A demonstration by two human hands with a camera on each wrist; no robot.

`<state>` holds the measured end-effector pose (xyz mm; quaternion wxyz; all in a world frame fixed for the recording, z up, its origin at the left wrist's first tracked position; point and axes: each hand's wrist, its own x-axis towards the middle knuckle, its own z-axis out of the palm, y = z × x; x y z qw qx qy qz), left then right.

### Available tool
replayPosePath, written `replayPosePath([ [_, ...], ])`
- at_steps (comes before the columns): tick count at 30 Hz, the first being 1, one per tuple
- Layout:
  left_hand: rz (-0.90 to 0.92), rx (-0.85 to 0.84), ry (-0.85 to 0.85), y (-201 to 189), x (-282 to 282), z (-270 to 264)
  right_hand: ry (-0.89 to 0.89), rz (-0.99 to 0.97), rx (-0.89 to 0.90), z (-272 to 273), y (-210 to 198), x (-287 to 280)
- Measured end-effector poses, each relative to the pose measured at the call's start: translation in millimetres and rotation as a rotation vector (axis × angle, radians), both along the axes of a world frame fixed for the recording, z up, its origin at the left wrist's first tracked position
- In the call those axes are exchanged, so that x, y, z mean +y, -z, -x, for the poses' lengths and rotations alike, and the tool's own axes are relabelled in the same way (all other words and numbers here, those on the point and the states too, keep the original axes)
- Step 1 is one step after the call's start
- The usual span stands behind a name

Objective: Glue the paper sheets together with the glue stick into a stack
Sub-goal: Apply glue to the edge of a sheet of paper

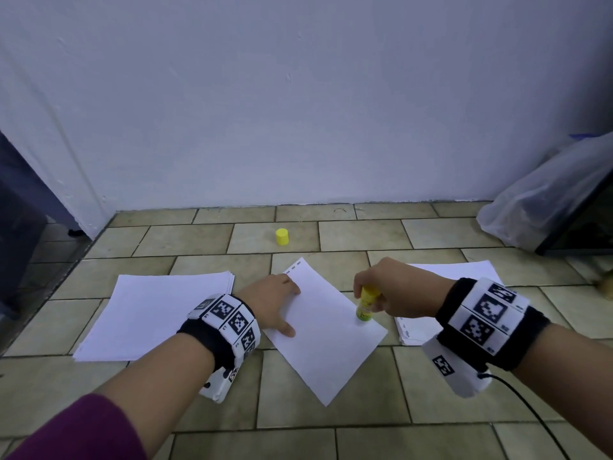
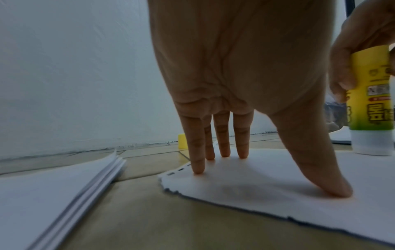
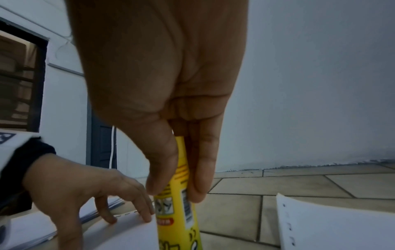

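A single white sheet (image 1: 326, 340) lies askew on the tiled floor between two paper piles. My left hand (image 1: 277, 303) presses its left edge flat with straight fingertips (image 2: 198, 169) and thumb. My right hand (image 1: 384, 293) grips the yellow glue stick (image 1: 366, 303), held upright with its tip down on the sheet's right edge (image 2: 370, 148). Thumb and fingers (image 3: 162, 177) pinch the tube (image 3: 177, 211). The yellow cap (image 1: 282, 236) stands on the floor beyond the sheet.
A thicker paper pile (image 1: 156, 313) lies to the left, another pile (image 1: 457, 270) lies under my right hand. A plastic-wrapped object (image 1: 544, 197) leans at the back right, a dark door (image 1: 20, 207) at the left. The wall runs close behind the cap.
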<state>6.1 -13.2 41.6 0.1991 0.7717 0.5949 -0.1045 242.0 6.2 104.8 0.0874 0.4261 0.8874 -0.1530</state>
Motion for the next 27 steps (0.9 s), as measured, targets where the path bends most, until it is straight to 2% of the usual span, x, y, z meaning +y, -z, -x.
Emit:
replayPosePath([
  [9, 0.027, 0.009, 0.011, 0, -2, 5, 0.014, 0.051, -0.055, -17, -9, -6],
  [11, 0.011, 0.004, 0.002, -1, -2, 7, 0.063, 0.118, 0.029, -26, -8, 3],
  [13, 0.004, 0.007, 0.006, -2, -4, 10, 0.197, 0.302, 0.282, -38, -7, 12],
  [16, -0.001, -0.021, 0.008, -3, -9, 15, 0.413, 0.637, 0.845, -55, -5, 18],
  [19, -0.001, -0.046, -0.003, -2, -13, 19, 0.458, 0.874, 1.285, -54, 4, 19],
  [23, 0.001, -0.080, -0.047, -2, -16, 23, 0.566, 1.032, 1.651, -29, 20, 21],
  [25, -0.003, -0.085, -0.058, -2, -17, 23, 0.596, 1.095, 1.734, -13, 30, 22],
  [27, -0.019, -0.073, -0.064, 0, -17, 24, 0.547, 1.124, 1.742, 3, 38, 24],
])
